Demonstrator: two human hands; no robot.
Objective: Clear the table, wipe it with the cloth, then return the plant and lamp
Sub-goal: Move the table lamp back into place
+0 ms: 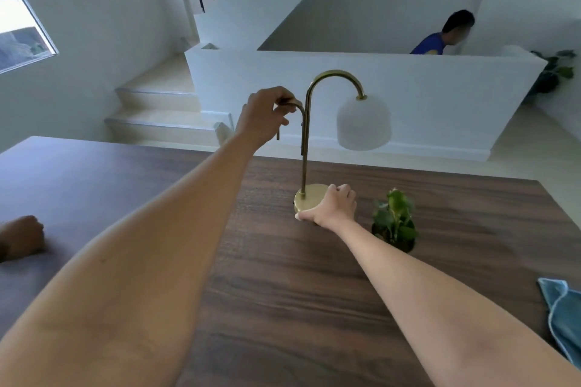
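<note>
A brass lamp (304, 148) with a white dome shade (364, 124) stands upright near the far middle of the dark wooden table (283, 276). My left hand (265, 116) is closed around the lamp's short curved side arm, high up on the left. My right hand (334, 206) grips the right edge of the round brass base. A small green plant (394, 220) in a dark pot stands just right of the base, apart from my hand. A blue cloth (562, 317) lies crumpled at the table's right edge.
Another person's hand (22, 236) rests on the table's left edge. Beyond the far edge are a low white wall (408, 97) and stairs (157, 104). A person in blue (440, 38) is behind the wall, and a leafy plant (553, 72) stands at right.
</note>
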